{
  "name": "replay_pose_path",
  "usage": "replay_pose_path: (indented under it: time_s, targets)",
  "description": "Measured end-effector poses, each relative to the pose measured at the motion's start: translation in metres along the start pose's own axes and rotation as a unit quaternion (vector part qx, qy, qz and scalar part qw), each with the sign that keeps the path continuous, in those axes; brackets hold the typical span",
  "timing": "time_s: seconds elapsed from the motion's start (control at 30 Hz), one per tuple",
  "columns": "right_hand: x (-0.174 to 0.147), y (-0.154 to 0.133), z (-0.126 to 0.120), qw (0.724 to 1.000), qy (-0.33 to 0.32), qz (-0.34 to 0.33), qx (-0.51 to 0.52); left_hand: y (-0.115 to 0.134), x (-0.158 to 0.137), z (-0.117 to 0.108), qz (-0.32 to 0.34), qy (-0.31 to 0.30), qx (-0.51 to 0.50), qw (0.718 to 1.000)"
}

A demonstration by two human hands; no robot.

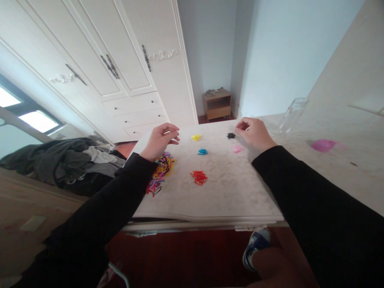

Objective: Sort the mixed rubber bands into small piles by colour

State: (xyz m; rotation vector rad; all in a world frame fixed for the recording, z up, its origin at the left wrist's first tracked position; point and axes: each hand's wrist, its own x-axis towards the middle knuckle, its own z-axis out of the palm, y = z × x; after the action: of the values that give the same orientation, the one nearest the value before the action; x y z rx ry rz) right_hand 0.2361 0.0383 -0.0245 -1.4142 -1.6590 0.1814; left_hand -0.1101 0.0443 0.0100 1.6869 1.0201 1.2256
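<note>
My left hand (161,140) is held over the far end of a mixed heap of coloured rubber bands (164,166), fingers loosely curled and apart, with nothing visible in them. Beside the black rubber bands (231,136), my right hand (253,134) has its thumb and fingertips drawn together; whatever they may pinch is too small to make out. Just nearer than that hand lie pink rubber bands (237,149). Separate little piles of yellow rubber bands (196,137), blue rubber bands (203,151) and red rubber bands (199,177) sit along the middle of the white table (231,196).
A clear glass jar (293,116) stands beyond my right forearm, with a pink balloon-like thing (323,145) farther right. Dark clothes (60,162) are heaped at the left. A white wardrobe (132,76) and a small wooden nightstand (217,106) stand behind the table.
</note>
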Motion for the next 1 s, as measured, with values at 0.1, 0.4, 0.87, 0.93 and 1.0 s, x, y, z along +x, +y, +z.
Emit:
replay_pose_path:
  time_s: [0.1, 0.4, 0.87, 0.93, 1.0]
  targets:
    - [0.002, -0.003, 0.006, 1.000, -0.011, -0.026, -0.009, -0.001, 0.003, -0.004, 0.011, 0.008, 0.017, 1.000]
    - [0.001, -0.003, 0.001, 0.998, 0.058, 0.002, -0.009, -0.004, 0.011, -0.026, 0.012, -0.039, 0.127, 0.991]
    - [-0.004, -0.006, 0.001, 0.999, 0.030, 0.031, -0.002, -0.019, 0.020, -0.057, -0.061, -0.203, 0.298, 0.931]
    - [-0.005, -0.007, 0.001, 0.999, 0.032, 0.033, -0.001, -0.019, 0.019, -0.059, -0.063, -0.240, 0.293, 0.923]
    - [-0.005, -0.008, 0.001, 0.999, 0.031, 0.034, 0.000, -0.019, 0.019, -0.060, -0.068, -0.262, 0.282, 0.920]
